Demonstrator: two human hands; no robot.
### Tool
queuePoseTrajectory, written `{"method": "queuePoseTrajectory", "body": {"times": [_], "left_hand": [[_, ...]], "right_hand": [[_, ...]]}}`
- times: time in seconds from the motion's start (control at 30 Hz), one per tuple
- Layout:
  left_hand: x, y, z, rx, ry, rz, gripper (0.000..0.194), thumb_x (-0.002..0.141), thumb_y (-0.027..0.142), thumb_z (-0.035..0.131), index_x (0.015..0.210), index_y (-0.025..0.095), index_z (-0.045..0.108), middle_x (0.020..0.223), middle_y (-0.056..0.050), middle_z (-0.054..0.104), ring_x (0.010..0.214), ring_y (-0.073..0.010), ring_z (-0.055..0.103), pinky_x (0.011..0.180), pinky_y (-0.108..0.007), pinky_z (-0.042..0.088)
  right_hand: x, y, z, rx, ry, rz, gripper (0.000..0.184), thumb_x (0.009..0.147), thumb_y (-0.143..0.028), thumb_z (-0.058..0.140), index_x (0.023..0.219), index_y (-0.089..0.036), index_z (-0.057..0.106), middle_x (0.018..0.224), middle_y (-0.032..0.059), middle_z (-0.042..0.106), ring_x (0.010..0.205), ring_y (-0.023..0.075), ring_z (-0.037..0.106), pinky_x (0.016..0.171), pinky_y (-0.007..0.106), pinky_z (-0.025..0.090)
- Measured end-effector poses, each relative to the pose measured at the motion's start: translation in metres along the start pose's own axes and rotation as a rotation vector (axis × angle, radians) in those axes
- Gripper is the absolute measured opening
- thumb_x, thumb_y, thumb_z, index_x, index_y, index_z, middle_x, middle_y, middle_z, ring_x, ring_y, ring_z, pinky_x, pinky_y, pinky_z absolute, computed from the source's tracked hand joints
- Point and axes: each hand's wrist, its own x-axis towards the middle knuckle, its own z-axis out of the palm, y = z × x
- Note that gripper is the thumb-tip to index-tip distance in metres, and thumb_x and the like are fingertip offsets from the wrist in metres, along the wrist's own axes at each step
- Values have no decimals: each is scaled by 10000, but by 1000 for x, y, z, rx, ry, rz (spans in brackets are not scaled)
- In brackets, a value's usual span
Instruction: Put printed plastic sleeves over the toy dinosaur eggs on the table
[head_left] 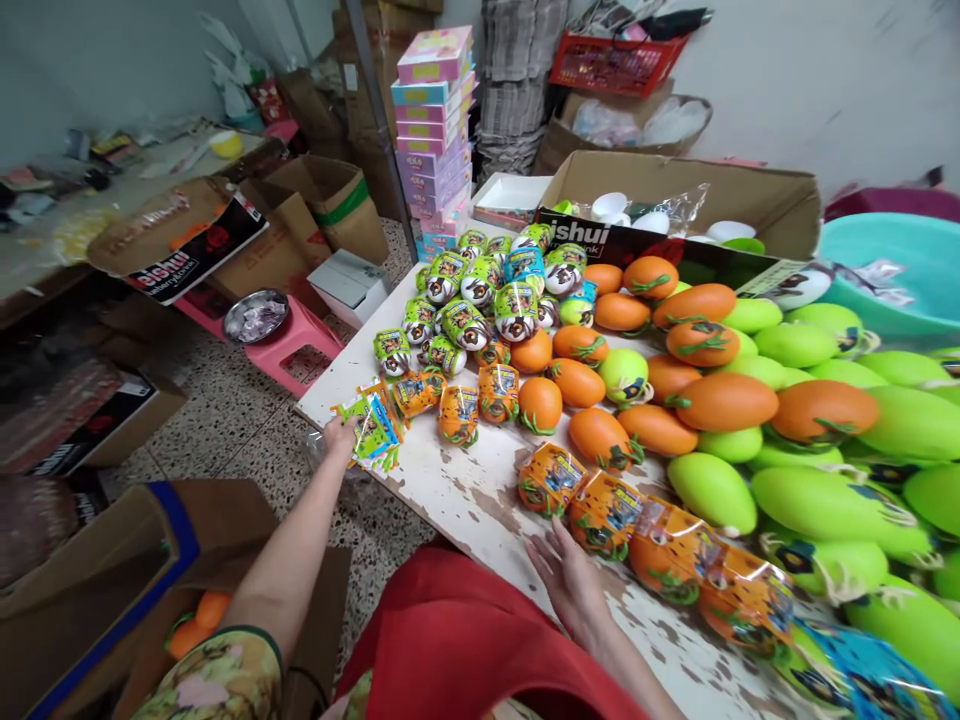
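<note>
At the table's left corner, my left hand grips the edge of a small pile of printed plastic wrappers, green, blue and orange; its fingertips are partly hidden. My right hand lies palm-up with fingers apart, holding nothing, just in front of a row of orange egg-shaped toys in printed wrappers. Beyond the wrappers stand more wrapped orange toys and a cluster of wrapped green and white ones. Bare orange toys and green toys with stringy ends are heaped to the right.
Behind the toys is an open carton holding white and green pieces, beside a turquoise basin. Pastel boxes are stacked at the back. A pink stool bears a metal bowl. An open carton stands at lower left.
</note>
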Motion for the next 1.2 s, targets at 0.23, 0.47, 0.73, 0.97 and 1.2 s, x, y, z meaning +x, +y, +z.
{"method": "queuePoseTrajectory", "body": {"times": [0.23, 0.47, 0.73, 0.97, 1.2], "left_hand": [[-17, 15, -26, 20, 16, 56, 194, 864, 314, 584, 887, 127, 630, 813, -27, 634, 723, -155, 587, 665, -293, 475], [-73, 65, -55, -99, -41, 282, 233, 792, 331, 528, 602, 200, 560, 517, 28, 466, 546, -149, 429, 560, -253, 334], [-195, 187, -24, -339, -886, 767, 276, 823, 410, 495, 763, 192, 654, 752, -10, 651, 729, -179, 557, 687, -245, 427], [-201, 216, 2, -362, -744, 655, 342, 754, 471, 555, 540, 211, 501, 535, 32, 454, 575, -152, 433, 563, -247, 332], [-236, 227, 18, -689, -1168, 402, 322, 779, 493, 606, 751, 173, 634, 744, -12, 648, 724, -168, 561, 687, -252, 437]], "right_hand": [[-6, 20, -36, -350, -93, -131, 600, 527, -544, 797, 982, -207, 597, 1098, 78, 620, 930, 243, 633, 751, 340, 541], [-44, -12, -1, -715, -339, -682, 470, 715, -547, 664, 1008, -179, 660, 1021, 124, 682, 890, 268, 622, 827, 405, 489], [-51, -63, 63, -592, -565, -679, 355, 640, -491, 748, 756, -162, 684, 717, 15, 669, 663, 173, 593, 627, 285, 481], [-44, -99, 37, -582, -290, -922, 153, 703, -331, 650, 700, -180, 670, 664, 22, 659, 626, 185, 570, 605, 289, 456], [-40, -101, 20, -579, -195, -1032, 99, 723, -279, 603, 754, -199, 651, 732, 16, 659, 691, 192, 572, 646, 279, 458]]}}
